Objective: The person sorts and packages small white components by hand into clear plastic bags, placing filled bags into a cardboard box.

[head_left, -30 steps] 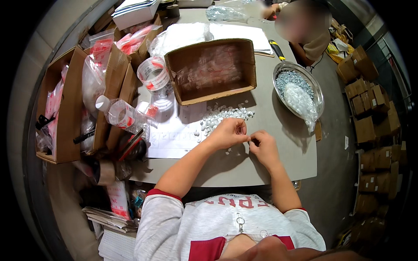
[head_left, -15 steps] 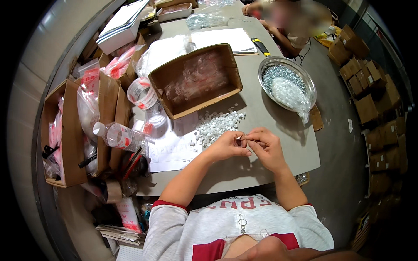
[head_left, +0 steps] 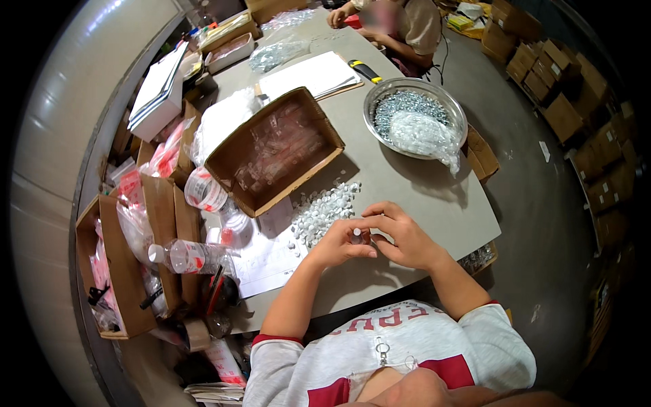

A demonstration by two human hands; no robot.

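Above the table's near edge my two hands meet. The curled fingers of my left hand [head_left: 339, 243] are closed around a small piece with a round white top [head_left: 357, 233]; the rest of it is hidden in the grip. Beside it, my right hand [head_left: 401, 239] has its thumb and fingers apart, the fingertips reaching over the left hand's fingers. I see nothing held in it. A loose pile of small white round pieces [head_left: 324, 211] lies on the table just beyond my left hand, partly over a printed paper sheet [head_left: 261, 268].
A cardboard box [head_left: 274, 152] with clear plastic bags stands beyond the pile. Right of it is a metal bowl [head_left: 415, 119] of screws with a filled bag on top. A plastic bottle [head_left: 193, 258] and open cartons [head_left: 115, 271] crowd the left. Another person [head_left: 407, 34] works at the far end.
My right hand's fingertips have parted from their pinch at the left hand and opened. The white top now shows in my left hand. The whole view has shifted and turned a little.
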